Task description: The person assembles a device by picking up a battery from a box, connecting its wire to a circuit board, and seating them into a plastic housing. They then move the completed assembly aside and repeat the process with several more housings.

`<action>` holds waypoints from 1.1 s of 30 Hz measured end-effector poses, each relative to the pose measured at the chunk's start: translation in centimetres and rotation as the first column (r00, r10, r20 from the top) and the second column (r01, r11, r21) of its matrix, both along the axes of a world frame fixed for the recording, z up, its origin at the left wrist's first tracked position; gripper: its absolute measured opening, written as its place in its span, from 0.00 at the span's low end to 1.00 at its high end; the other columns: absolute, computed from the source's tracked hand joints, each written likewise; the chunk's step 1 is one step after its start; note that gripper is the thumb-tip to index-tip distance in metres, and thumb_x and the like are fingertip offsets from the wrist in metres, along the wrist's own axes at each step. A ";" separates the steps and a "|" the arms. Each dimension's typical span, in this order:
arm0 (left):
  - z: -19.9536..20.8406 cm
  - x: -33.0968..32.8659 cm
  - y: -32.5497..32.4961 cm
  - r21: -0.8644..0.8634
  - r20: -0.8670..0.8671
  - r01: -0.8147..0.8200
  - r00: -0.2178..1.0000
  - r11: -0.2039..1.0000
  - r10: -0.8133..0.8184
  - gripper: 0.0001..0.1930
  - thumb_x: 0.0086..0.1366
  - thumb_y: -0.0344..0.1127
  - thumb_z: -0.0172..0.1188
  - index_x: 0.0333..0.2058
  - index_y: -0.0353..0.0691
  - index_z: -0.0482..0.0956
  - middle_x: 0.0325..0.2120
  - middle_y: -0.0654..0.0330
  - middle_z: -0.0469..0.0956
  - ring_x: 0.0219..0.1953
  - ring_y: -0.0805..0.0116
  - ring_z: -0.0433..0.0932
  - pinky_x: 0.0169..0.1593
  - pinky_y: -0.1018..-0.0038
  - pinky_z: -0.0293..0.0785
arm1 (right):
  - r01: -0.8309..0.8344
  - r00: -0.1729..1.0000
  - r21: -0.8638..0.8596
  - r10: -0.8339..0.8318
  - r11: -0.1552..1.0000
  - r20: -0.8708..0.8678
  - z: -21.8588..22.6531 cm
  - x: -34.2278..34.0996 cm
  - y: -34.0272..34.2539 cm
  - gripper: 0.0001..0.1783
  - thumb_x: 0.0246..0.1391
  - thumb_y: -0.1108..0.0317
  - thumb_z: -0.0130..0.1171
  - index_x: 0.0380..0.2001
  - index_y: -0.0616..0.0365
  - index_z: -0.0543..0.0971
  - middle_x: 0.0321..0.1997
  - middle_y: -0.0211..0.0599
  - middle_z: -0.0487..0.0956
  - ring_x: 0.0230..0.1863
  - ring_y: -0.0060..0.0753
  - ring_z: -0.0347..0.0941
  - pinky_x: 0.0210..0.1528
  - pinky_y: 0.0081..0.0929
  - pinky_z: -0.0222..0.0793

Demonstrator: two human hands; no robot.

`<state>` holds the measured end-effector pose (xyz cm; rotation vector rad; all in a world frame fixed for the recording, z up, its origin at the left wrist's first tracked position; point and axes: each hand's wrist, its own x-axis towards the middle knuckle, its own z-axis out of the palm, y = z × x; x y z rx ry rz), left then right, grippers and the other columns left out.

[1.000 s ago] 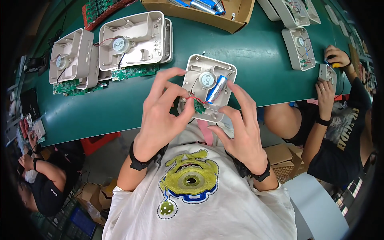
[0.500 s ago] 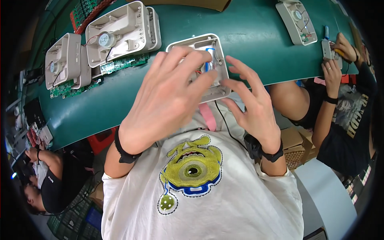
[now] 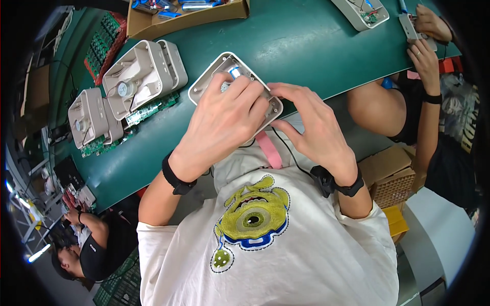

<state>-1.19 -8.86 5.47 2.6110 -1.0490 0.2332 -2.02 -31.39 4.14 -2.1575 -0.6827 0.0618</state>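
Observation:
A light grey plastic housing point(image 3: 208, 79) lies tilted on the green table near its front edge, open side up. Inside it a blue-and-white cylindrical part point(image 3: 235, 72) shows just beyond my fingers. My left hand point(image 3: 227, 112) reaches over the housing with its fingers curled down into it; the fingertips and whatever they pinch are hidden. At the right corner, my right hand point(image 3: 319, 120) holds the housing between thumb and fingers.
Similar housings with round speakers point(image 3: 125, 90) stand at left on green circuit boards point(image 3: 150, 109). Behind is a cardboard box point(image 3: 189, 23) of blue cylinders. Another housing point(image 3: 361, 15) sits far right, near a co-worker's hands point(image 3: 426, 53). A second person works at lower left.
The housing has turned clockwise. My right hand has closed in from beside it onto its corner, and my left fingers have curled down into it. The view has shifted, showing the box's contents.

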 end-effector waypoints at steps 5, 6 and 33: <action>-0.1 0.2 0.4 0.049 -0.003 0.064 0.998 0.997 -0.064 0.13 0.55 0.35 0.74 0.36 0.39 0.82 0.37 0.61 0.77 0.40 0.62 0.79 0.51 0.63 0.74 | -0.008 1.000 0.024 0.008 1.000 0.025 -0.3 0.1 -0.1 0.31 0.49 0.76 0.76 0.58 0.60 0.76 0.61 0.45 0.83 0.58 0.54 0.80 0.59 0.42 0.78; -0.2 0.4 0.5 0.056 0.008 0.080 0.997 0.995 -0.081 0.13 0.55 0.35 0.74 0.36 0.38 0.82 0.36 0.61 0.78 0.39 0.61 0.79 0.49 0.63 0.74 | -0.008 1.000 0.030 0.007 1.000 0.025 -0.4 0.1 -0.1 0.31 0.49 0.76 0.76 0.58 0.60 0.76 0.60 0.44 0.83 0.58 0.53 0.80 0.58 0.41 0.78; 0.0 0.8 0.3 -0.004 -0.017 0.058 0.998 0.998 -0.058 0.12 0.56 0.33 0.72 0.36 0.35 0.81 0.37 0.58 0.79 0.42 0.55 0.82 0.49 0.63 0.81 | 0.015 0.997 0.028 -0.017 1.000 0.075 -0.8 0.2 0.0 0.30 0.49 0.78 0.75 0.56 0.60 0.79 0.53 0.43 0.85 0.50 0.50 0.83 0.51 0.39 0.80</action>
